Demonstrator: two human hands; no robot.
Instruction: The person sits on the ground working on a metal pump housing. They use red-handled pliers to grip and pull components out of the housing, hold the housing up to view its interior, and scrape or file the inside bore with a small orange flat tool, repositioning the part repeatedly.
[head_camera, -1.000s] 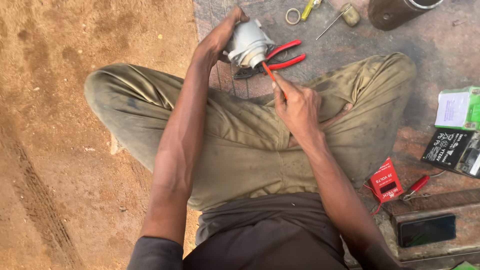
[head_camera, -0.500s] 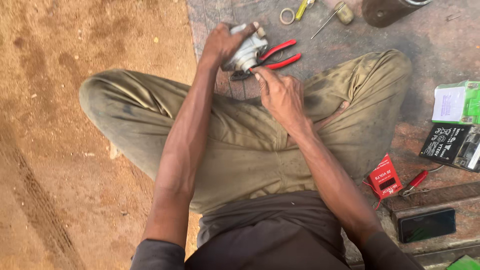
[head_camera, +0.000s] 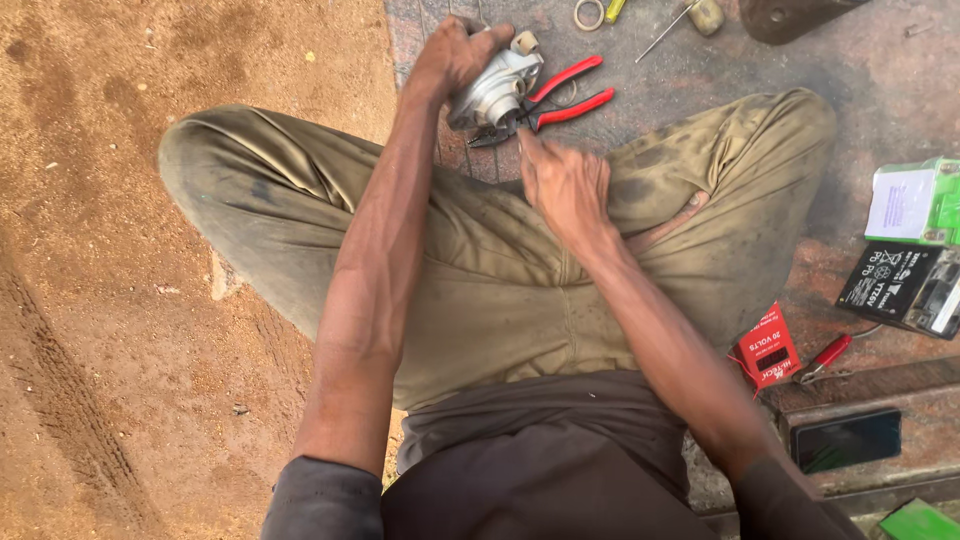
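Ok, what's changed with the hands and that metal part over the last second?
The right hand moved up closer to the silver metal part; its orange-tipped tool no longer shows. The left hand keeps gripping the part. The red-handled pliers lie where they were.

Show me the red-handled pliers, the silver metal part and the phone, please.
red-handled pliers (head_camera: 572, 92): head view, on the red handles.
silver metal part (head_camera: 493, 90): head view, on its round body, held by the left hand (head_camera: 452, 58).
phone (head_camera: 846, 439): head view, on the dark screen.
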